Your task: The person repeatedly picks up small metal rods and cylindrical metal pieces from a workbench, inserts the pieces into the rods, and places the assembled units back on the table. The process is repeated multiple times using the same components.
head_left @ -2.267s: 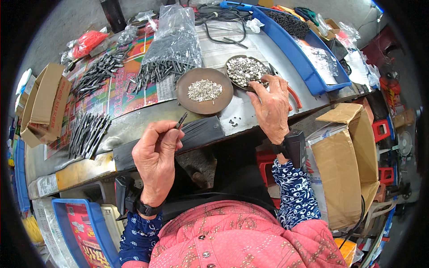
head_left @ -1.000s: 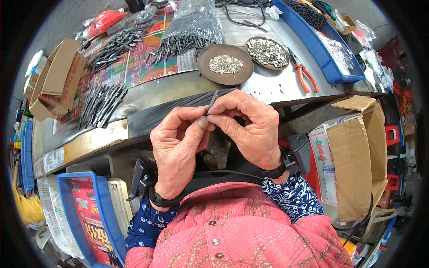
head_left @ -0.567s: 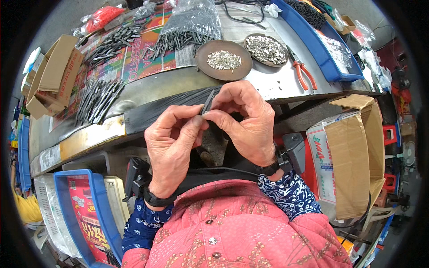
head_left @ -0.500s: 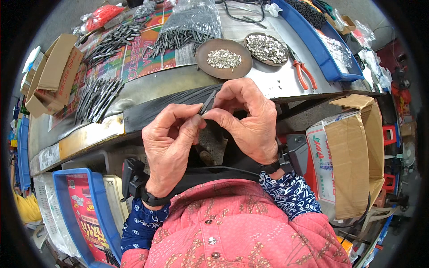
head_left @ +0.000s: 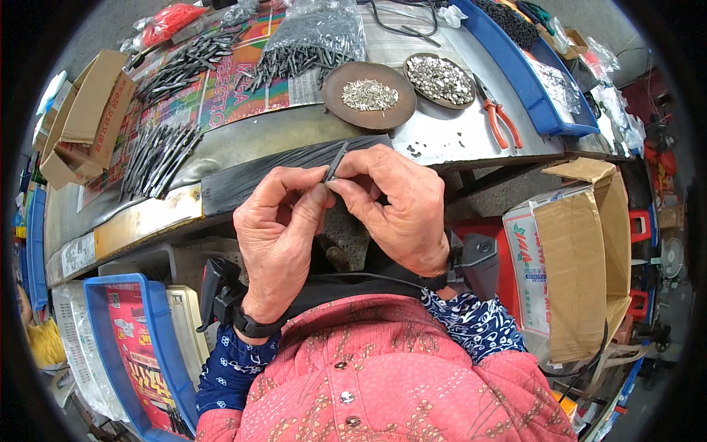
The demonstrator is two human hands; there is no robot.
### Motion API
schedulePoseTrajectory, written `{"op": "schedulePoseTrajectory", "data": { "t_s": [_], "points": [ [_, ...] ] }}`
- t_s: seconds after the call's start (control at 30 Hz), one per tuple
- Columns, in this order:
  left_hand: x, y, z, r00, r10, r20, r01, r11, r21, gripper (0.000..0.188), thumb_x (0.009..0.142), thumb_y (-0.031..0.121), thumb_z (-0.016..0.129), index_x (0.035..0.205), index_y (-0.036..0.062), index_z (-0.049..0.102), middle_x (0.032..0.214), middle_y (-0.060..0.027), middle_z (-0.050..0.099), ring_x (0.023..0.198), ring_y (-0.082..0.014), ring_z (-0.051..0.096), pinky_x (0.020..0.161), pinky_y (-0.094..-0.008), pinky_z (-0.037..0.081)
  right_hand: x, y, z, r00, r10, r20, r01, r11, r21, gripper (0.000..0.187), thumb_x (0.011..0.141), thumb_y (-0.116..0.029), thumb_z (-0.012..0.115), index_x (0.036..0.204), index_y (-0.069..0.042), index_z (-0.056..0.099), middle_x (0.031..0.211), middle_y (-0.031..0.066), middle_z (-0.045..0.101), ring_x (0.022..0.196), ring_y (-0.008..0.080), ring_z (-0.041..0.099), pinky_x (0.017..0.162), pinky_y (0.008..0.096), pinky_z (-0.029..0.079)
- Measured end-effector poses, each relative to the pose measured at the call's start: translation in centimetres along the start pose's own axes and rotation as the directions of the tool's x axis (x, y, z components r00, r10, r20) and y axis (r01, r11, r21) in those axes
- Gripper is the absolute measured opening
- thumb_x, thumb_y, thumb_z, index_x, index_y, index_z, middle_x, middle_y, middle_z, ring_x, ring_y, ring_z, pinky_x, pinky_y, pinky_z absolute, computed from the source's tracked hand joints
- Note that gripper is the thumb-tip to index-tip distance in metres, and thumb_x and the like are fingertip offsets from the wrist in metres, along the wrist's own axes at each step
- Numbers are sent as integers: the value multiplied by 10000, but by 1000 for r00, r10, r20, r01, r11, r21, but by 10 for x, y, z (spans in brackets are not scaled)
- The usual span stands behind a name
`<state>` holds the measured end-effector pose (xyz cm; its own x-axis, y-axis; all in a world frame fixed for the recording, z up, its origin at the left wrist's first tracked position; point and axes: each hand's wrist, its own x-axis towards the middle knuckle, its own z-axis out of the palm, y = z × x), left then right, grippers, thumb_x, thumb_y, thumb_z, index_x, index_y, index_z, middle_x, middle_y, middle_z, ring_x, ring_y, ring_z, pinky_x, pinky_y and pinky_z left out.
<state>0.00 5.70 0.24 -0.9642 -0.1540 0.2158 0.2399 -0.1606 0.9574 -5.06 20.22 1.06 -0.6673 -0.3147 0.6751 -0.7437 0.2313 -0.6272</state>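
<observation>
Above my lap, just in front of the table edge, both hands come together around a slim black strip-like piece (head_left: pixel 336 160). My left hand (head_left: pixel 280 236) pinches its lower end between thumb and fingertips. The thumb and bent fingers of my right hand (head_left: pixel 394 206) close against its side; any small part between them is hidden. Beyond the hands, a round brown dish (head_left: pixel 339 110) holds small silvery pins (head_left: pixel 370 95). Beside it, a second dark dish holds silvery and dark bits (head_left: pixel 440 79). Pliers with red-orange handles (head_left: pixel 498 118) lie to the right.
Similar black pieces lie in piles (head_left: pixel 158 160) on the left and spill from a clear bag (head_left: pixel 317 33). A blue bin (head_left: pixel 537 96) stands far right, an open carton (head_left: pixel 574 272) near right, and a blue tray (head_left: pixel 158 324) near left. Dark crumbs (head_left: pixel 414 152) sit by the edge.
My right hand has moved slightly left and closed in against the black piece, which now stands more upright. Dark crumbs by the table edge are uncovered.
</observation>
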Motion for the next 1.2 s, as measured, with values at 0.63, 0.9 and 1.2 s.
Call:
{"op": "schedulePoseTrajectory", "data": {
  "t_s": [0.63, 0.9, 1.2],
  "points": [
    [0, 0, -1, 998, -58, -32, 52, 989, -141, 100, 916, 21, 608, 1006, 16, 649, 770, 0, 628, 604, -19, 473, 527, -162, 371, -7, -6, 12, 867, 486, 108, -441, 650, 619, 170, 852, -37, 699, 955, 9, 572, 806, 59, 630, 693, 92, 614, 587, 210, 491],
    [-3, 1, 2, 997, -31, -66, 21, 987, -160, 101, 919, 5, 595, 1007, 16, 643, 743, 26, 583, 597, -23, 456, 517, -170, 348, -6, -4, 21, 987, 26, -156, -26, 1000, 5, 149, 795, 16, 702, 913, 3, 612, 801, 68, 602, 617, 108, 576, 544, 235, 473],
    [-5, -5, 4, 996, -34, -86, 19, 985, -172, 101, 916, -3, 598, 1003, 17, 644, 735, 43, 561, 595, -19, 446, 514, -170, 343, -6, 3, 23, 992, -75, -104, 60, 988, -141, 105, 805, -41, 683, 836, -17, 585, 735, 120, 565, 597, 290, 577, 507, 356, 464]
  ]
}}
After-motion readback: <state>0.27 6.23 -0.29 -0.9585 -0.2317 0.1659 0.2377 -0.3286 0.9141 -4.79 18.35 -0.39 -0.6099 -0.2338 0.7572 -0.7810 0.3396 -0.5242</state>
